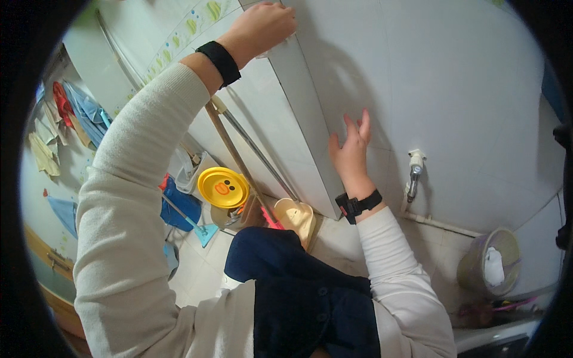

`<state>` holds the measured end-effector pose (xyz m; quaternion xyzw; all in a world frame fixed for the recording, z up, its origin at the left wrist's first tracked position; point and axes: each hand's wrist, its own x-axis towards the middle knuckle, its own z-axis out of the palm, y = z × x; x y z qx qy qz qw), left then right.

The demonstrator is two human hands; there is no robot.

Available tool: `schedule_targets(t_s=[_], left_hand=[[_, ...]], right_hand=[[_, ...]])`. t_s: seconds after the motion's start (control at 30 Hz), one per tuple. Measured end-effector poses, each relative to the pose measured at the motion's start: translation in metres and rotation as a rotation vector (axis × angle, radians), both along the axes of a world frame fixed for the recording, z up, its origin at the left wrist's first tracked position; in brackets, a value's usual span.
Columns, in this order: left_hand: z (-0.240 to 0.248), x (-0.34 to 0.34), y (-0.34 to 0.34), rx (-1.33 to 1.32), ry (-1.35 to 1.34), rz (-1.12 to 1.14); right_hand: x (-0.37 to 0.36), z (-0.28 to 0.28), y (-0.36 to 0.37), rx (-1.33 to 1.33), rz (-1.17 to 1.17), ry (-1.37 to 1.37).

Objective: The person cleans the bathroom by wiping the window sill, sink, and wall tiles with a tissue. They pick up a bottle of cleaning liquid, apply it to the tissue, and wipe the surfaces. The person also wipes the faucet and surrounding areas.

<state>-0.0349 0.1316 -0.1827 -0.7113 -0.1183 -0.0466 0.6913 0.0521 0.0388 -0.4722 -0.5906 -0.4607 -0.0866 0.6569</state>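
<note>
My left hand (265, 30) is raised at the top of the view, against the tiled wall corner (277, 68). Its fingers are curled closed, and a bit of something pale shows beneath it, too little to name. A black band (219, 62) circles that wrist. Lower and to the right, my right hand (351, 154) is lifted in front of the white wall (412, 77), fingers apart and holding nothing. On its wrist sits a black strap with a small device (356, 206).
A broom handle (230, 140) and a dustpan (295, 218) lean at the wall corner. Beside them are a yellow basin (222, 187) and a blue bucket (181, 201). A tap (414, 176) juts from the wall; a waste bin (474, 262) stands right. Cloths (89, 113) hang far left.
</note>
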Motion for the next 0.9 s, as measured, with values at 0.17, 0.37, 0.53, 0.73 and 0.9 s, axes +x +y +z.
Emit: schedule_targets(t_s=[0.17, 0.37, 0.53, 0.73, 0.9], left_hand=[[-0.008, 0.004, -0.001, -0.052, -0.052, 0.260], [-0.009, -0.013, -0.013, -0.147, -0.191, 0.064], [-0.062, -0.014, 0.001, -0.211, -0.262, -0.003], [-0.259, -0.019, -0.009, -0.471, 0.093, 0.239], [-0.295, -0.014, -0.014, -0.339, 0.205, 0.363]], right_hand=[[-0.003, -0.007, 0.004, -0.008, 0.057, 0.037], [0.002, -0.015, 0.002, -0.047, 0.056, 0.051], [0.027, -0.007, -0.008, -0.029, -0.104, 0.127], [0.053, 0.003, -0.026, 0.043, -0.147, 0.130], [0.057, 0.001, -0.031, 0.042, -0.084, 0.064]])
